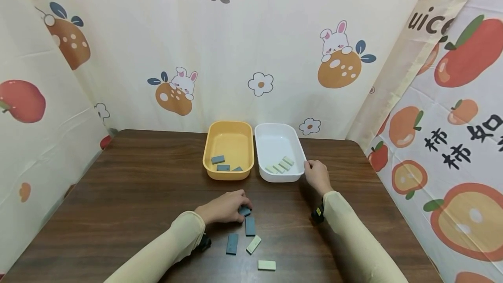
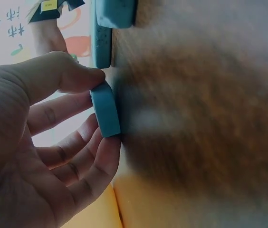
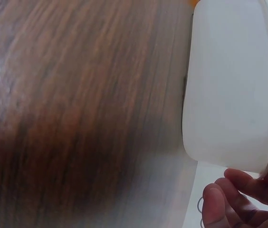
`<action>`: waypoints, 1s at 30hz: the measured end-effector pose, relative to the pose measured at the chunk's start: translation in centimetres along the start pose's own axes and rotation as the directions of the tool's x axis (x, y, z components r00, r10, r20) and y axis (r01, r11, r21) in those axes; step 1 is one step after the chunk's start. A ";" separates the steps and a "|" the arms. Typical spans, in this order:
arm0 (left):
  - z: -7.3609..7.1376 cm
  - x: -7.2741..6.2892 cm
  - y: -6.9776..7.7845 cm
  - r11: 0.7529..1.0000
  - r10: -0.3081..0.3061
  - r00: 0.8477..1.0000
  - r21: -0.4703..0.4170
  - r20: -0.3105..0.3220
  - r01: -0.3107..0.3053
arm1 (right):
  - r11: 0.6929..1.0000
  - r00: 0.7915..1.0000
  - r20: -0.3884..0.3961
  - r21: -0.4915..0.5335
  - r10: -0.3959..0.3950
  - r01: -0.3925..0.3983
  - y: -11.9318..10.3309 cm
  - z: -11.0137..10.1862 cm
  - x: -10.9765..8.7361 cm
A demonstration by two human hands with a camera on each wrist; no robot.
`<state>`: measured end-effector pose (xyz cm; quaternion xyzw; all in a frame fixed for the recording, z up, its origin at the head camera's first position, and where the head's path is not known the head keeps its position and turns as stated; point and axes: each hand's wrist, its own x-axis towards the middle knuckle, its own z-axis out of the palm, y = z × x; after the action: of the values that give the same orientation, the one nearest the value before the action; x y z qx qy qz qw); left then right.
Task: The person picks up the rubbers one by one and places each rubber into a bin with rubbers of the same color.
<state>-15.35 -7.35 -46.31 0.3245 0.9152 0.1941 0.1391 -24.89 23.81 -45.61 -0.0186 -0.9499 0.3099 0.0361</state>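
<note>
My left hand point(image 1: 224, 207) pinches a blue-grey block point(image 2: 106, 111) between thumb and fingertips, low over the table. Just in front of it lies another blue-grey block point(image 1: 250, 226), with a third blue-grey block point(image 1: 232, 244) to its left. Two pale green blocks lie nearby: a slanted green block point(image 1: 253, 245) and a green block point(image 1: 267, 265) nearest me. With its fingers at the rim, my right hand point(image 1: 317, 175) holds the white tray point(image 3: 234, 85) by its front right corner. Several pale green blocks point(image 1: 280, 167) lie inside that tray.
Left of the white tray stands a yellow tray point(image 1: 229, 176) with blue-grey blocks point(image 1: 223, 168) near its front end. Both stand toward the back of the brown wooden table point(image 1: 137, 195). A printed curtain point(image 1: 235, 47) hangs behind the table and along its sides.
</note>
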 end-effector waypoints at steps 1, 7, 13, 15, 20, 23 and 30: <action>-0.1 0.0 0.0 1.000 0.000 1.000 -0.003 -0.002 0.000 | 1.000 1.000 0.001 -0.002 -0.002 0.002 0.0 0.0 0.0; -0.4 -0.2 0.0 0.999 -0.002 1.000 -0.049 -0.027 0.000 | 1.000 1.000 0.006 -0.002 0.002 -0.002 -0.1 -0.1 0.0; -0.9 -0.4 0.2 0.996 -0.018 0.998 -0.090 -0.053 0.013 | 1.000 1.000 0.027 -0.001 0.017 -0.017 -0.2 -0.2 -0.2; -1.0 -0.4 0.3 0.996 -0.016 0.997 -0.091 -0.073 0.009 | 1.000 0.999 0.027 0.007 0.018 -0.018 -0.2 -0.2 -0.3; -1.2 -0.6 0.2 0.994 -0.023 0.993 -0.107 -0.117 0.011 | 1.000 1.000 0.021 0.016 0.013 -0.014 -0.3 -0.1 -0.5; -1.4 -0.7 0.3 0.992 -0.027 0.989 -0.123 -0.146 0.009 | 1.000 1.000 0.017 0.017 0.014 -0.014 -0.3 -0.1 -0.5; -1.9 -0.9 0.6 0.992 -0.019 0.971 -0.127 -0.238 -0.011 | 1.000 1.000 0.022 0.022 0.019 -0.020 -0.3 0.0 -0.5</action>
<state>-15.11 -7.99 -44.26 0.2875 0.9117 0.2895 0.0491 -24.40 23.59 -45.46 -0.0239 -0.9466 0.3207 0.0228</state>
